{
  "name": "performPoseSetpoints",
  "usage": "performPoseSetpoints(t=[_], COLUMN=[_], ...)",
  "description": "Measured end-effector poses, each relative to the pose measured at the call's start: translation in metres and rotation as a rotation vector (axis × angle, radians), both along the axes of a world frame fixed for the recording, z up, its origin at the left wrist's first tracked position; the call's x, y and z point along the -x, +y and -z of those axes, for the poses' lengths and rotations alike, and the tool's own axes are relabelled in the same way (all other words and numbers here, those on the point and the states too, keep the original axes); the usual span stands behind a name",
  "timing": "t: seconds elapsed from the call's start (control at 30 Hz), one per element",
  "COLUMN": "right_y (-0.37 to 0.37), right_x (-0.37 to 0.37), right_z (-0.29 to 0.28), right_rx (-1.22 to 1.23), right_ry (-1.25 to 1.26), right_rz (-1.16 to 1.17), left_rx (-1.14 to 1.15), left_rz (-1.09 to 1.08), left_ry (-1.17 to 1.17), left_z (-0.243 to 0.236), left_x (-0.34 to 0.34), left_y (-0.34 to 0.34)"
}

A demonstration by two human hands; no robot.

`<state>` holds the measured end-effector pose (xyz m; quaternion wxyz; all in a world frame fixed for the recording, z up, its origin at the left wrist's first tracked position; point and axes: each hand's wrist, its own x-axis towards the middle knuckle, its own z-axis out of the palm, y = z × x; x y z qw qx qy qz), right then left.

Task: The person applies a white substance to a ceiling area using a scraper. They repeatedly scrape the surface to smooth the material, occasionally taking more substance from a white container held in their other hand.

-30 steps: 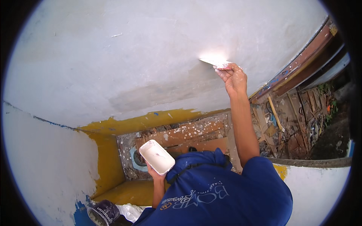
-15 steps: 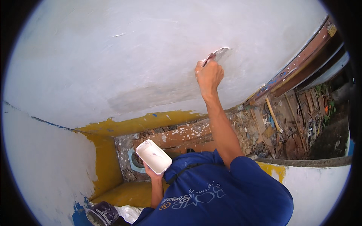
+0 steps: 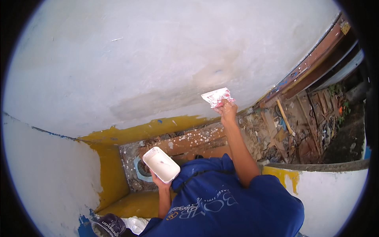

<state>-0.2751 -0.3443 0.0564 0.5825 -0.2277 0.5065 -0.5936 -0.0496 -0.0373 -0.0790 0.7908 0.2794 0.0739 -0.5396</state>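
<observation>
My right hand (image 3: 228,111) grips a putty knife (image 3: 218,97), a wide flat blade, red and smeared with white filler. Its blade points up and left, in front of the lower part of the white-coated wall (image 3: 158,51); whether it touches the wall I cannot tell. Low in front of my body, my left hand (image 3: 161,181) holds a white rectangular tub (image 3: 161,165) from below and the side. White paste lines the tub, with a small greyish mark inside. Damp-looking grey patches (image 3: 158,103) show on the wall left of the knife.
Bare yellow paint (image 3: 108,173) runs along the bottom and corner of the walls. A dark bucket (image 3: 107,226) and white plastic bag (image 3: 136,224) are at lower left. A pale blue ring-shaped object (image 3: 141,170) lies on the littered floor. Wooden scraps (image 3: 284,118) and debris lie at right.
My right hand has come down and away from the higher spot on the wall, turning the putty knife so its flat face shows. A grey patch shows where it was. My left hand stays put.
</observation>
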Motion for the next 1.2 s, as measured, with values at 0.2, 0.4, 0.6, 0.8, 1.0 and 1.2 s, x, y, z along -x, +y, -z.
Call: performPoseSetpoints(t=[0.2, 0.4, 0.6, 0.8, 1.0, 1.2], right_y=[-0.038, -0.038, -0.020, -0.018, -0.035, 0.010], right_x=[-0.013, -0.016, -0.007, 0.029, -0.021, -0.075], right_z=[0.012, -0.099, -0.186, -0.171, -0.145, -0.151], right_rx=[-0.052, 0.195, 0.451, 0.564, 0.490, 0.729], right_ry=[-0.107, -0.100, -0.079, 0.250, 1.544, 1.316], right_rz=[0.001, 0.006, -0.049, 0.156, 0.176, -0.094], left_rx=[-0.051, -0.075, -0.039, -0.039, -0.011, -0.012], left_rz=[-0.038, -0.037, -0.031, -0.050, -0.043, -0.007], left_ry=[-0.024, -0.020, -0.049, 0.013, -0.026, -0.019], left_z=[-0.011, -0.020, 0.001, -0.008, -0.008, -0.017], left_x=[0.003, 0.006, 0.002, 0.007, 0.007, 0.007], left_y=[0.000, -0.002, 0.000, -0.001, 0.000, -0.001])
